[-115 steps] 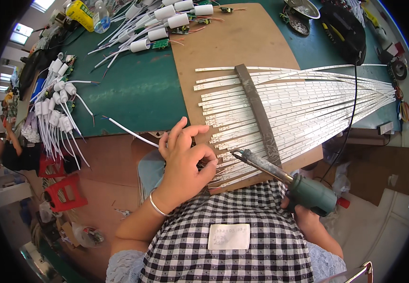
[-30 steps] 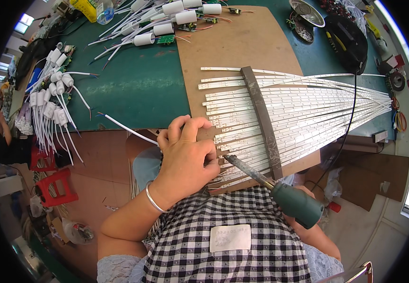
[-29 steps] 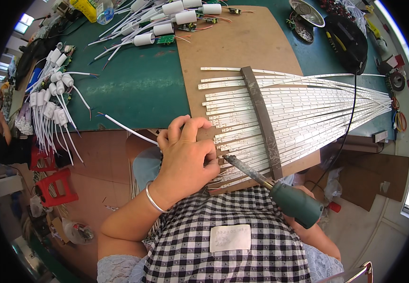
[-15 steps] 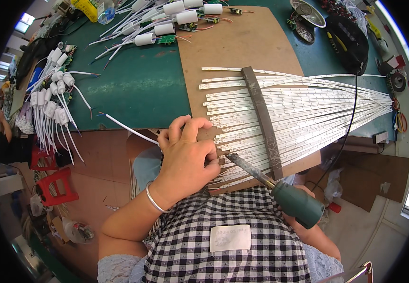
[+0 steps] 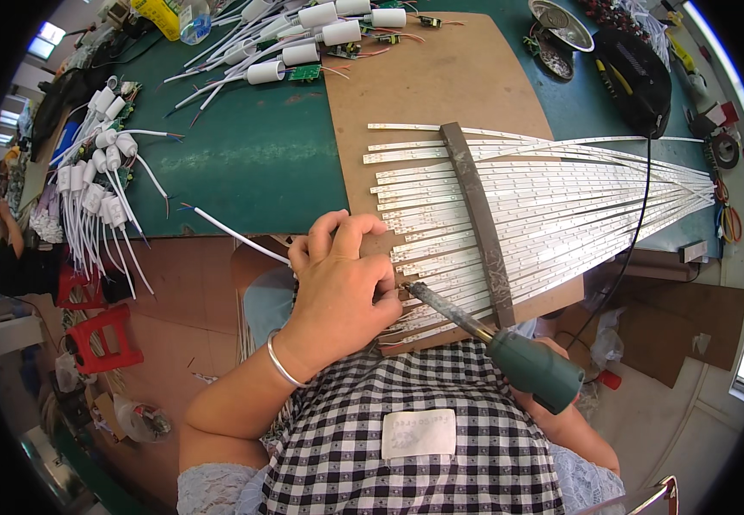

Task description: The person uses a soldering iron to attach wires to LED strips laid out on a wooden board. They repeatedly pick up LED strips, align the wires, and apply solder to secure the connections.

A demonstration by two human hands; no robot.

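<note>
My left hand (image 5: 338, 287) is curled at the near left ends of a fan of white LED strips (image 5: 552, 202). A white cable (image 5: 233, 233) with bare coloured wires at its far end runs in behind this hand, whose fingers are closed around its hidden part. My right hand (image 5: 545, 418), mostly covered by the handle, grips a soldering iron (image 5: 533, 367) with a green handle. The iron's dark tip meets the strip ends right beside my left fingertips; the exact contact is too small to make out. A dark bar (image 5: 477, 219) lies across the strips.
Under the strips is a brown board (image 5: 441, 81) on a green table (image 5: 252, 154). White lamp caps (image 5: 338, 33) with cables and circuit boards lie at the back, more (image 5: 97, 163) at left. A metal dish (image 5: 571, 30) and a black cord (image 5: 644, 189) are at right.
The soldering iron has shifted slightly left, its tip a little lower and closer to my left fingers. My left hand and the strips stay nearly where they were.
</note>
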